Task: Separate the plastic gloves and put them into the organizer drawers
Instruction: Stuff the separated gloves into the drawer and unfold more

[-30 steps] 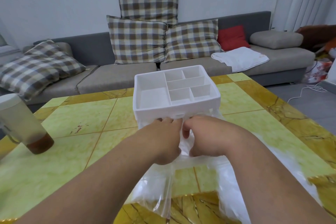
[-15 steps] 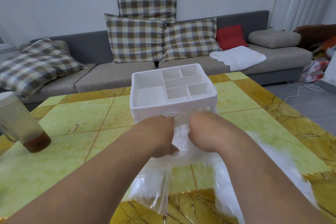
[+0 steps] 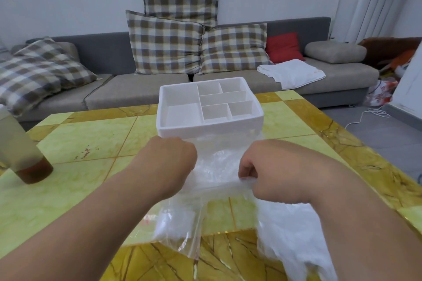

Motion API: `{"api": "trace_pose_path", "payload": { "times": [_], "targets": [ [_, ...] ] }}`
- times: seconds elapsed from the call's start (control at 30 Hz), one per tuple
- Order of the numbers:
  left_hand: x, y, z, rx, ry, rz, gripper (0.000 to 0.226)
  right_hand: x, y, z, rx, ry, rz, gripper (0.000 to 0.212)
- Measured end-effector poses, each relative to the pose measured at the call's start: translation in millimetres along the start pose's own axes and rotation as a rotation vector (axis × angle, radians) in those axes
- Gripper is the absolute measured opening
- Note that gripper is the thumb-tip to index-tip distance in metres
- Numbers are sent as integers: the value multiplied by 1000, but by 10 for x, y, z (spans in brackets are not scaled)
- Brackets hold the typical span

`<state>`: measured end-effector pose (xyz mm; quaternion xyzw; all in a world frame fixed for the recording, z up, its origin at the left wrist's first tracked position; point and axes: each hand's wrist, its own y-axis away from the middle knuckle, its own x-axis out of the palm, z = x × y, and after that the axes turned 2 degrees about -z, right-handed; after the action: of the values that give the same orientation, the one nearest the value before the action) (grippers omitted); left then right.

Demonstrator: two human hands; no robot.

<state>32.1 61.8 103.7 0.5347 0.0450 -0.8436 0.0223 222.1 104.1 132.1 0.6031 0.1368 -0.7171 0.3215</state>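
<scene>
A white organizer point(image 3: 210, 126) with several top compartments stands in the middle of the yellow tiled table point(image 3: 91, 143). Right in front of it, a thin clear plastic glove point(image 3: 217, 166) is stretched between my hands. My left hand point(image 3: 173, 159) grips its left edge with curled fingers. My right hand point(image 3: 265, 173) pinches its right edge. A clear bag point(image 3: 180, 223) lies on the table below my left forearm. A pile of crumpled plastic gloves point(image 3: 294, 235) lies under my right forearm. The organizer's drawers are hidden behind the glove and my hands.
A frosted bottle point(image 3: 20, 146) with brown liquid at the bottom stands at the table's left edge. Behind the table runs a grey sofa point(image 3: 137, 89) with checked cushions point(image 3: 164, 43), a red cushion point(image 3: 284, 47) and a white cloth point(image 3: 292, 73).
My hands have moved apart, left hand to the left and right hand to the right and nearer me. The glove is now spread wide between them instead of bunched.
</scene>
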Motion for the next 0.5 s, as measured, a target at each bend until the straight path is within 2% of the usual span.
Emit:
{"api": "trace_pose_path", "payload": {
  "times": [0.1, 0.17, 0.27, 0.33, 0.4, 0.47, 0.5],
  "targets": [
    [6, 1, -2, -6, -49, 42, 27, 117, -103, -35, 54, 109, -29, 36],
    [-20, -6, 11, 0, -49, 56, 28, 158, -119, -43, 64, 160, -30, 23],
    [-111, 26, 25, -29, -7, 51, 25, 126, -40, -86, 26, 129, -79, 16],
    [-246, 72, 0, -65, 83, -50, 24, -4, 85, -148, -2, 28, -198, 21],
    [-376, 186, -137, -95, 320, -235, 24, -157, 274, -231, -63, -158, -373, 14],
    [-462, 325, -407, -30, 611, -404, 19, -266, 513, -330, -153, -429, -486, 22],
    [-454, 378, -576, 36, 708, -406, 16, -289, 606, -382, -211, -566, -528, 30]
  ]
}}
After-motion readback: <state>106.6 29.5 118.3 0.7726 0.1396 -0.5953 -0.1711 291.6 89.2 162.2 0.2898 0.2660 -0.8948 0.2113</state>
